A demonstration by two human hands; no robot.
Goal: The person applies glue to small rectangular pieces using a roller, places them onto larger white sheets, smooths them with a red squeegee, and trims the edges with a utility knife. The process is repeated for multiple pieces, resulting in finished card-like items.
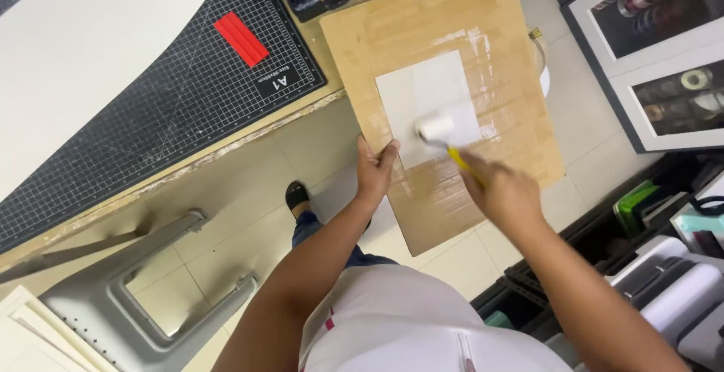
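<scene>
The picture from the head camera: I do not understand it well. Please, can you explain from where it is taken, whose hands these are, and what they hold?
There is no machine here. One person wears a camera on the head, so the single view looks straight down at their own arms. The left hand presses on the edge of a wooden board that sticks out past a table. A pale sheet lies on the board. The right hand grips the yellow handle of a small white paint roller, which rests on the sheet. On the table lies a dark cutting mat with red strips. Below, on the tiled floor, stands a grey stool.
</scene>
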